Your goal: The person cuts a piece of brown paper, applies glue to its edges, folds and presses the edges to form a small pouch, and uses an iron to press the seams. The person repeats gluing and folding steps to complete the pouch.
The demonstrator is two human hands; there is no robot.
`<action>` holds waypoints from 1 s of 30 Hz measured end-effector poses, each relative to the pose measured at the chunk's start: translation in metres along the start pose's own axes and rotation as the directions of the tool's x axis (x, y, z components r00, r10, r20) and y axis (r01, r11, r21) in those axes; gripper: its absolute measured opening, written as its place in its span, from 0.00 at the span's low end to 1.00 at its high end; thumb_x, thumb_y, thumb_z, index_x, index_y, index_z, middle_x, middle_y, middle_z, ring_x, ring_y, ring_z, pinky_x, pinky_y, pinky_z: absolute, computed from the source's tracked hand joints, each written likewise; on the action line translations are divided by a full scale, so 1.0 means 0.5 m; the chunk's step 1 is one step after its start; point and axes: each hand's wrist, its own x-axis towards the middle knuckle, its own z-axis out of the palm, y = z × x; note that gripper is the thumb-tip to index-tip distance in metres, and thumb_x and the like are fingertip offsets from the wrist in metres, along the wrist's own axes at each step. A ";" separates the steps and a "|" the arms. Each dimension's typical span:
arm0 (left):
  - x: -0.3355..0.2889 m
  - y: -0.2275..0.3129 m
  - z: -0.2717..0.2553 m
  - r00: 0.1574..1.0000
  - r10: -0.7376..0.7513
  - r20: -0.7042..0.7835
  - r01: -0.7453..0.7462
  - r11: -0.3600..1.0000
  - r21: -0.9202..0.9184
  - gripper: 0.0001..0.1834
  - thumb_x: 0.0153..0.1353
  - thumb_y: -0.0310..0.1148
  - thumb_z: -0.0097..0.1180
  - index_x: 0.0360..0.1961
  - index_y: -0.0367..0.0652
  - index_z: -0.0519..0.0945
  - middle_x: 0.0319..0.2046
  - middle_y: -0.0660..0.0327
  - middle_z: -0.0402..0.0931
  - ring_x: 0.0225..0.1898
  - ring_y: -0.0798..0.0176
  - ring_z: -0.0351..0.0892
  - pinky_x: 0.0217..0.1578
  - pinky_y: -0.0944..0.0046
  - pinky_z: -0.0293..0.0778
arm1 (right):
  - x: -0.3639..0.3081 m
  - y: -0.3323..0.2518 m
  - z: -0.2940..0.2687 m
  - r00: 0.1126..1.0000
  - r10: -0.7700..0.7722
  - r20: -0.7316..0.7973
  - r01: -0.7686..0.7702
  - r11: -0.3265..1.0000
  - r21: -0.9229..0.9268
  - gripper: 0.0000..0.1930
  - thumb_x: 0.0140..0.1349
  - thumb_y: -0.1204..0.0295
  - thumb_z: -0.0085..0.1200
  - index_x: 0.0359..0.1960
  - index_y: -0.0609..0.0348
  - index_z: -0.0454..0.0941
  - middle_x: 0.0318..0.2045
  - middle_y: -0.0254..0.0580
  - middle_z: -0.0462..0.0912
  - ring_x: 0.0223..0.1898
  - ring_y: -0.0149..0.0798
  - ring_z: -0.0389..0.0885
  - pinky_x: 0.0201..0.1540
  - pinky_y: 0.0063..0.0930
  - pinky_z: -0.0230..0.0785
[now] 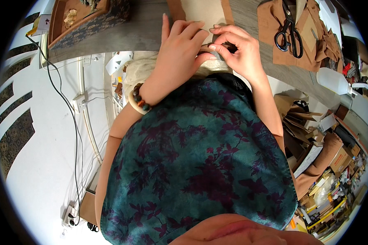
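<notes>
A beige sheet with a brown border (205,10), which looks like leather or cloth, lies at the table's front edge. My left hand (182,45) is over its near end, fingers bent on top, thumb at the near edge and little finger sticking out. My right hand (239,49) pinches the same near end between thumb and fingers. Between the two thumbs a rolled or folded brown strip (205,48) shows. Its underside and part of the fingertips are hidden.
Black-handled scissors (289,34) lie on brown material (270,24) at the right, near a white plastic bottle (333,80). On the left stands a wooden tray (55,24). A black cable (65,98) hangs left; cardboard and scraps (302,122) are piled lower right.
</notes>
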 end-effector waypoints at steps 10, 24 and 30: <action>0.015 -0.015 0.025 0.999 0.032 -0.017 -0.035 0.975 -0.221 0.08 0.52 0.25 0.63 0.27 0.38 0.73 0.49 0.48 0.69 0.53 0.40 0.68 0.63 0.37 0.59 | 0.001 0.004 0.000 0.999 -0.031 -0.028 0.032 0.999 0.017 0.06 0.52 0.75 0.65 0.27 0.58 0.79 0.42 0.34 0.84 0.40 0.39 0.83 0.35 0.29 0.76; 0.017 -0.028 0.029 0.998 0.056 0.031 -0.048 0.973 -0.225 0.08 0.56 0.27 0.62 0.34 0.37 0.75 0.51 0.47 0.70 0.54 0.40 0.68 0.62 0.38 0.59 | -0.002 0.003 0.010 0.999 -0.014 -0.051 0.013 0.999 -0.032 0.06 0.53 0.71 0.65 0.27 0.57 0.79 0.40 0.33 0.85 0.33 0.38 0.82 0.33 0.29 0.75; 0.018 -0.020 0.013 0.997 0.004 0.074 0.017 0.961 -0.276 0.23 0.54 0.35 0.66 0.49 0.40 0.72 0.57 0.50 0.70 0.60 0.44 0.66 0.64 0.38 0.57 | 0.000 0.011 0.011 0.993 -0.089 -0.079 0.083 0.994 -0.075 0.06 0.52 0.70 0.66 0.30 0.56 0.82 0.39 0.33 0.85 0.33 0.36 0.83 0.34 0.29 0.75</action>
